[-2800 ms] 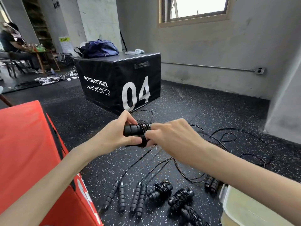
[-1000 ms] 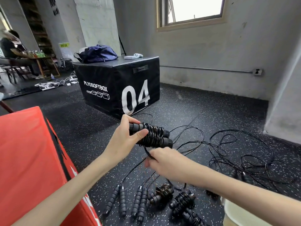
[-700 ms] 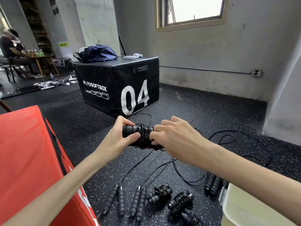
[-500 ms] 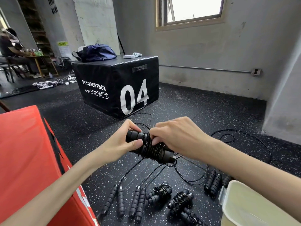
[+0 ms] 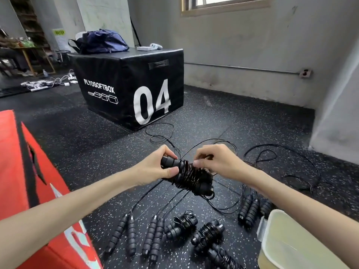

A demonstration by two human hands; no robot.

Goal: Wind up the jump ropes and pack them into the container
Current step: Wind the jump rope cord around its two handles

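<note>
Winding continues: another turn is laid on the rope bundle (image 5: 191, 176), its handles gripped by the left hand (image 5: 155, 167), cord pinched by the right hand (image 5: 215, 164); little slack remains since a second ago.

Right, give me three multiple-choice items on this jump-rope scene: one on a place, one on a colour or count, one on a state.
1. Where does the blue bag lie?
A. on the black box marked 04
B. on the red box
C. in the container

2. What colour is the box at the person's left?
A. yellow
B. red
C. white

3. What state is the rope bundle between the hands in?
A. lying loose on the floor
B. packed in the container
C. cord coiled round its handles, held in the air

Answers: 1 A, the bag sits on top of the black box. 2 B, its side is bright red. 3 C, the left hand grips the handle ends while the right hand pinches cord at the coils, and the container stands apart at lower right.
</note>
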